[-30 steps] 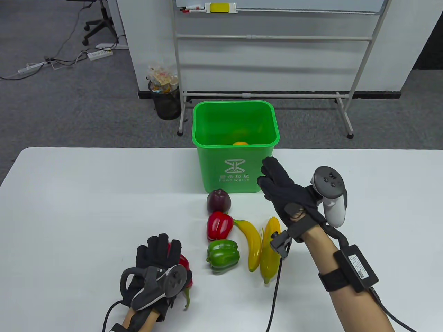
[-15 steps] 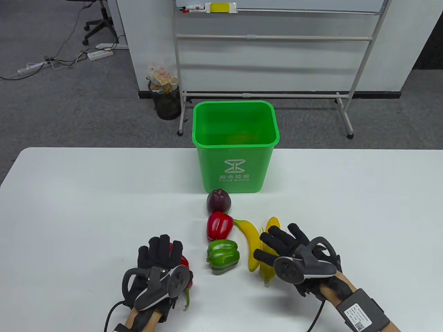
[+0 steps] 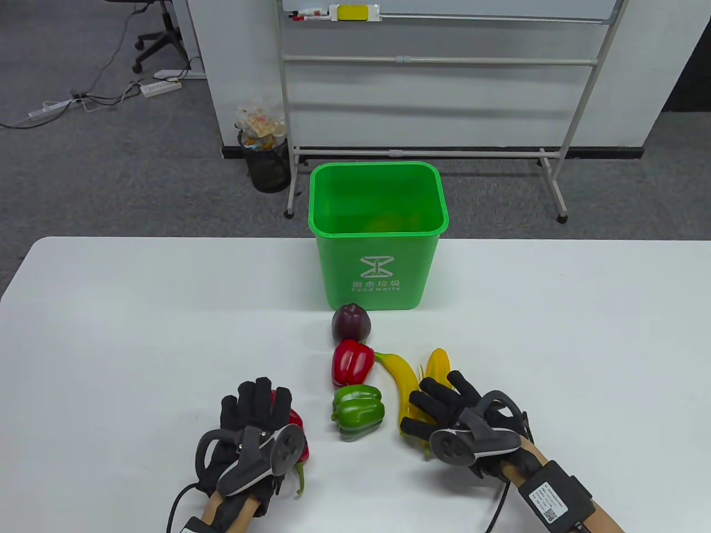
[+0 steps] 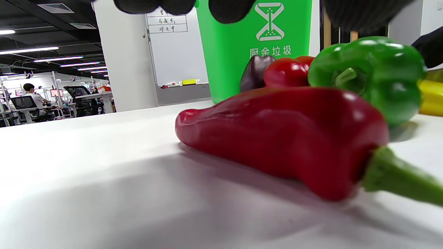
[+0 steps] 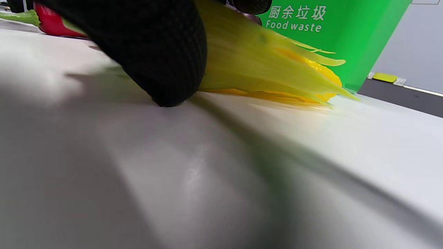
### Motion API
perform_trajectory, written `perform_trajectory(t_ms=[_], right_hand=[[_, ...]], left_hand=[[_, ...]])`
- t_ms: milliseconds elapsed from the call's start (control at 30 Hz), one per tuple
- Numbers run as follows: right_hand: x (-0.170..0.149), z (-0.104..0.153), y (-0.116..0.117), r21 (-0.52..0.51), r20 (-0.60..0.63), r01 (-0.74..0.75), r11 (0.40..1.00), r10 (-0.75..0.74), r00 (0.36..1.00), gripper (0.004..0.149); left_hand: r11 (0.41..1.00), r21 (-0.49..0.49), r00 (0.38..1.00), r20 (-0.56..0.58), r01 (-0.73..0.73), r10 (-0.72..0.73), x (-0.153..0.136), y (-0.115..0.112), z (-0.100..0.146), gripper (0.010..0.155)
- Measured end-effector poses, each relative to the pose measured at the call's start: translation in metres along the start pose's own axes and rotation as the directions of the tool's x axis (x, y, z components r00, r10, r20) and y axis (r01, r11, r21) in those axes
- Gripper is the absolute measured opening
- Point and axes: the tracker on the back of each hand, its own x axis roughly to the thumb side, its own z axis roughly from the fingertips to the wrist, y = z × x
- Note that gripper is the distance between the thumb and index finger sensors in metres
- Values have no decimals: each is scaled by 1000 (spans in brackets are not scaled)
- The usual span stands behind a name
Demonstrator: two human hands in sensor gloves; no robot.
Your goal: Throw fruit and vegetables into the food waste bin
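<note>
While hands hide chili [image 3: 296, 420] & corn [image 3: 437, 363], grips unclear.

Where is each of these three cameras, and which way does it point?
Table view: high above, looking down at the table and green bin; both gloved hands and forearms show.
Left wrist view: low at the table, facing the bin past the long red pepper; fingertips on top.
Right wrist view: at the tabletop, facing the corn; a gloved finger shows.
All three share the bin.
</note>
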Motion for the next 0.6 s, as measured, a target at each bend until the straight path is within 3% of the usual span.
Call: perform_trajectory(t_ms=[167, 367, 467, 600], right_hand=[[2, 2, -2, -59, 35, 13, 998, -11, 999, 82], [3, 23, -17, -164, 57, 45, 985, -36, 998, 81], [4, 38, -31, -197, 57, 142, 970, -133, 989, 82], [4, 58, -53, -255, 67, 341, 905, -336, 940, 82]], left_hand=[[1000, -13, 1000, -8, 6, -6, -1, -1, 0, 86], [1000, -16, 1000, -11, 9, -10, -2, -2, -1, 86], [1000, -17, 1000, -13, 8, -8, -2, -2, -1, 86], [1000, -17, 1000, -15, 5, -6, -3, -3, -1, 86]])
